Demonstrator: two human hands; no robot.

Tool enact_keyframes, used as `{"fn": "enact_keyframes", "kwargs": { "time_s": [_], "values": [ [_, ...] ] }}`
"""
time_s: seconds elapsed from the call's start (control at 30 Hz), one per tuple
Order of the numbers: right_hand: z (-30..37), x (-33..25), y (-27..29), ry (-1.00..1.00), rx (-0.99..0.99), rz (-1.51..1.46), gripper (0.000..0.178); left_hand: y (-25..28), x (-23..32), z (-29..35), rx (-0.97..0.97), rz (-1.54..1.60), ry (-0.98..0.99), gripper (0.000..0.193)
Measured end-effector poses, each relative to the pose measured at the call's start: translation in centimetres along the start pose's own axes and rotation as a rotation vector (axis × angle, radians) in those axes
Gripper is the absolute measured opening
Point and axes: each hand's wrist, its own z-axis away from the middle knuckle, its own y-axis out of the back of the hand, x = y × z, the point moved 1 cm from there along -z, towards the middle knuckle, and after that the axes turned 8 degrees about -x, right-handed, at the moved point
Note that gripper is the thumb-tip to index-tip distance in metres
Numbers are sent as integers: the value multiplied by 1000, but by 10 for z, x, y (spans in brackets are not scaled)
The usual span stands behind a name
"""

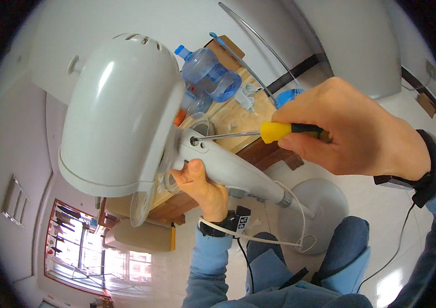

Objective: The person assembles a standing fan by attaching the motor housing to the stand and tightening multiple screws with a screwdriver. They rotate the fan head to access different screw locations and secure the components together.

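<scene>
A grey-white pedestal fan with a large rounded motor housing slants across the view. Its neck runs down to a pole and a round base on the floor. My right hand is closed round the yellow-and-black handle of a screwdriver. The screwdriver's metal shaft reaches left, with its tip at a round hole near the top of the neck. From below, my left hand grips the neck, thumb up along its side; some of its fingers are hidden behind the fan.
Behind the fan stands a wooden table with blue water jugs, a cardboard box and a small screw. A pale power cord loops below my left wrist. My knees are close to the base.
</scene>
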Motion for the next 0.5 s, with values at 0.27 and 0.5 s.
{"fn": "enact_keyframes", "kwargs": {
  "time_s": [0.27,0.5],
  "values": [
    [0,-3,-3,149,164,64,18,-3,6,3,-17,18,31,57],
    [0,-12,3,34,81,61,17,-4,7,1,-24,16,0,56]
  ]
}}
